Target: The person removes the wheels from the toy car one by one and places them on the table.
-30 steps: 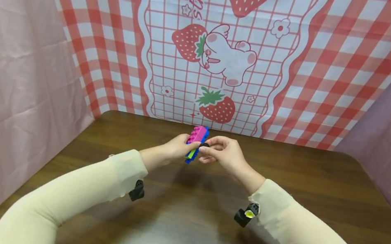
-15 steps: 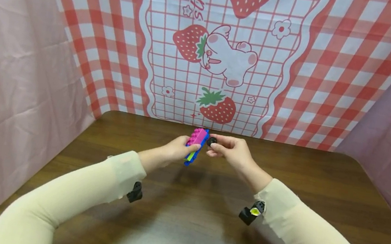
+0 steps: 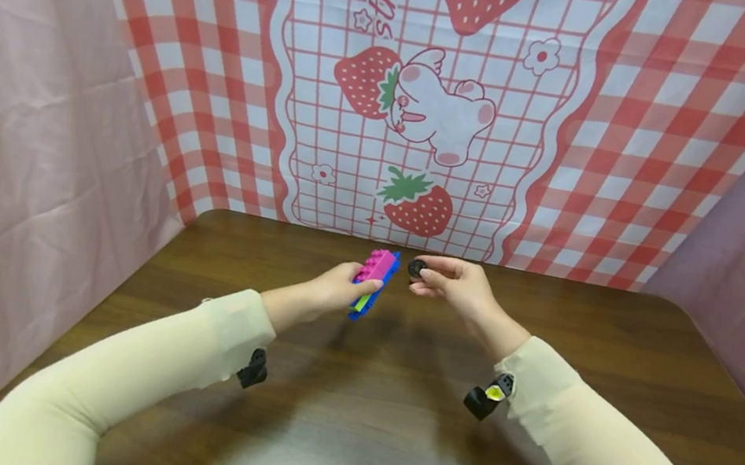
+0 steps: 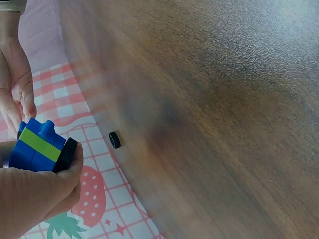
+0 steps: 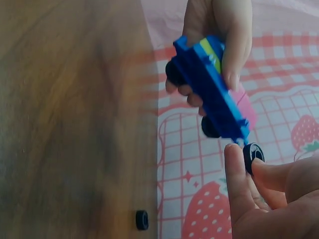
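My left hand (image 3: 334, 287) grips a toy car built of bricks (image 3: 378, 269), with a blue base, a lime-green layer and a pink brick on top. In the right wrist view, black wheels (image 5: 210, 128) sit along one side of its base, while blue axle stubs show on the side facing my right hand. Thumb and fingers of my right hand (image 3: 461, 283) pinch a single black wheel (image 5: 255, 158), held a short way right of the car in the head view. Both hands are raised over the far part of the table.
Another black wheel (image 4: 114, 140) stands on the wooden table (image 3: 350, 388) near its far edge. Right behind that edge hangs a red-and-white checked cloth (image 3: 426, 105) with strawberries. Pink curtains (image 3: 21, 135) close off the sides.
My right hand has drawn back to the right from the car's side, the wheel still pinched in its fingers. My left hand and the car have dipped slightly.
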`<state>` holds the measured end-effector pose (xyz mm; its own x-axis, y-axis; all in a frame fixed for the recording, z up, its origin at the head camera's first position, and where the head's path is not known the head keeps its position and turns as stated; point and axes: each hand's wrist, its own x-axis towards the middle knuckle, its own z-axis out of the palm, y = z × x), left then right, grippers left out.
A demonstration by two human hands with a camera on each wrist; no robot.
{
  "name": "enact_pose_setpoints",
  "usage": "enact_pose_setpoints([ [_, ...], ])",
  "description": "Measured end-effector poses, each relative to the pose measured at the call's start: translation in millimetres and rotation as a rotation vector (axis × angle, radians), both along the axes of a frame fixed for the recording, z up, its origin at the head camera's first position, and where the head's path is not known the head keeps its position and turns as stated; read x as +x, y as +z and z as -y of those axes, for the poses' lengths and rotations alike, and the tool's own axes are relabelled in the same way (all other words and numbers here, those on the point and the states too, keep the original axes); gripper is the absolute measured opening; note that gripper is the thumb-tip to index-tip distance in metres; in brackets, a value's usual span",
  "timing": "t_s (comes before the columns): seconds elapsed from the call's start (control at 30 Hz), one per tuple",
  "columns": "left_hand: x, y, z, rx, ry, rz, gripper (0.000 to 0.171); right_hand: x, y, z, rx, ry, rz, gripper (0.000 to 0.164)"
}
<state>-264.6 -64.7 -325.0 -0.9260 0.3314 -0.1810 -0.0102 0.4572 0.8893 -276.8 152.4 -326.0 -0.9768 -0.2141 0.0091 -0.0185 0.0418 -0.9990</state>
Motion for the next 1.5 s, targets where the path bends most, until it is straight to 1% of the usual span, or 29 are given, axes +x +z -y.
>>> enact_pose_setpoints([
  [0.27,1.4,-1.3,0.5,-0.012,0.000,-0.037,0.045,-19.2,-5.4,-12.2,-0.015,-0.076,0.082,0.034],
  [0.43,2.0,-2.1,0.2,-0.028,-0.007,-0.053,0.045,-32.9,-16.1,-21.1,0.030,-0.129,0.103,0.037],
  [0.53,2.3,-1.1,0.2,-0.037,-0.005,-0.059,0.045,-41.1,-22.9,-25.2,0.030,-0.167,0.124,0.035],
  [0.63,3.2,0.4,-0.2,-0.040,0.000,-0.065,0.044,-48.5,-28.0,-27.2,0.010,-0.207,0.149,0.031],
  [0.73,4.4,1.6,-0.7,-0.045,0.004,-0.069,0.043,-56.1,-33.4,-27.7,-0.035,-0.245,0.187,0.028],
  [0.87,4.4,1.0,-2.0,-0.061,-0.007,-0.075,0.043,-64.5,-40.2,-29.1,-0.082,-0.278,0.239,0.033],
  [1.03,3.8,0.2,-4.3,-0.062,-0.015,-0.097,0.043,-71.2,-47.3,-32.3,-0.027,-0.308,0.256,0.040],
  [1.13,3.7,-1.3,-4.1,-0.063,-0.014,-0.104,0.044,-74.2,-53.5,-32.9,-0.023,-0.330,0.281,0.040],
  [1.27,3.8,-2.5,-3.1,-0.065,-0.016,-0.093,0.044,-76.6,-60.5,-34.3,-0.003,-0.341,0.319,0.040],
  [1.37,3.7,-1.5,-1.7,-0.054,-0.008,-0.078,0.044,-78.7,-63.0,-35.1,0.054,-0.349,0.315,0.039],
  [1.5,3.5,-0.6,0.3,-0.054,-0.001,-0.070,0.043,-83.0,-63.8,-35.0,0.141,-0.400,0.305,0.035],
])
